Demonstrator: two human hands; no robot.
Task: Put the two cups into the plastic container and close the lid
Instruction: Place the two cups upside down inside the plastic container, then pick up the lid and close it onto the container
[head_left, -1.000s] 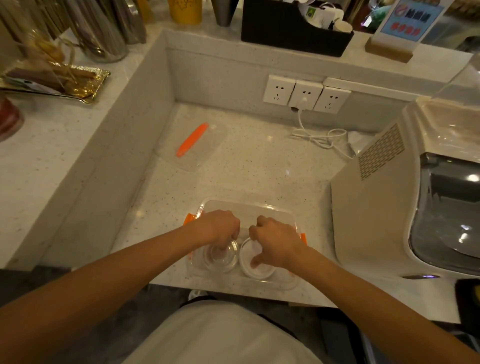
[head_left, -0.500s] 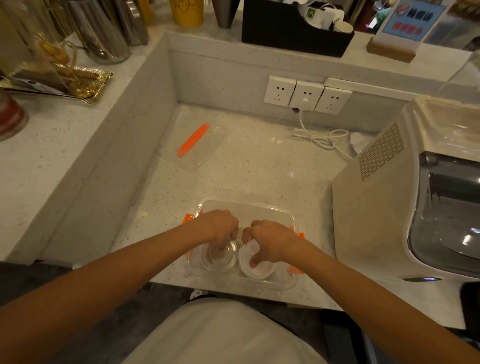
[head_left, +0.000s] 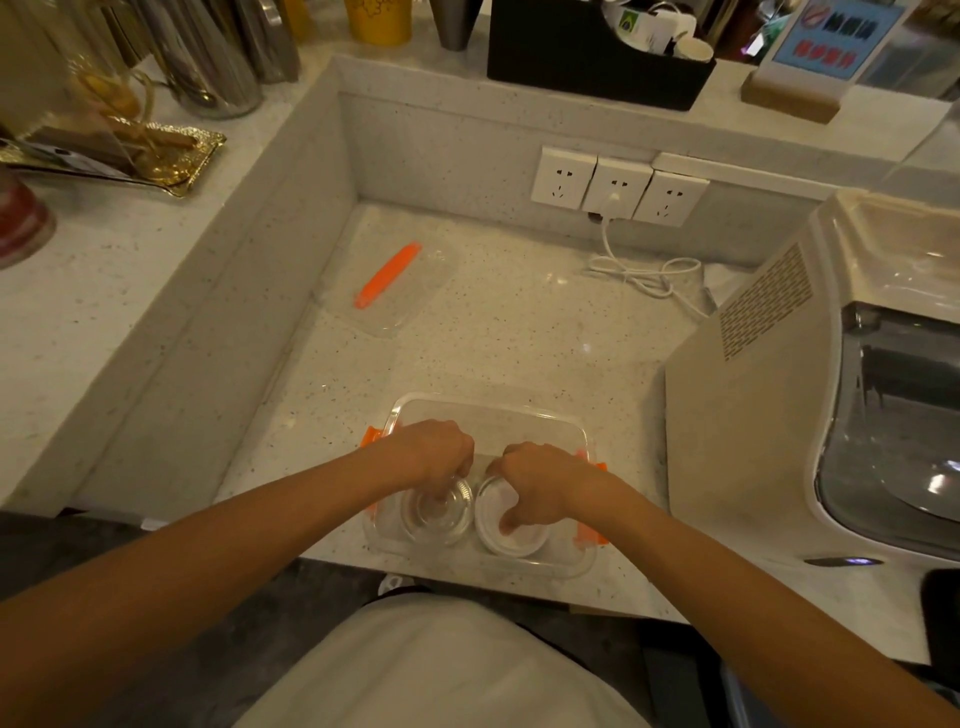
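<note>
A clear plastic container (head_left: 498, 415) with orange side clips sits at the counter's front edge. Inside it stand two cups side by side: a clear cup (head_left: 434, 519) on the left and a white cup (head_left: 511, 535) on the right. My left hand (head_left: 434, 452) grips the rim of the clear cup from above. My right hand (head_left: 540, 480) holds the white cup, thumb inside its rim. The container's clear lid (head_left: 387, 291) with an orange clip lies apart at the back left of the counter.
A large white machine (head_left: 779, 389) stands close to the container's right. A white cable (head_left: 644, 273) runs from the wall sockets (head_left: 618, 187). A raised ledge borders the left side; a gold tray (head_left: 130, 150) and metal vessels rest on it.
Both hands have stayed on the cups inside the container. The right hand shifted slightly towards the left hand; the view moved a little.
</note>
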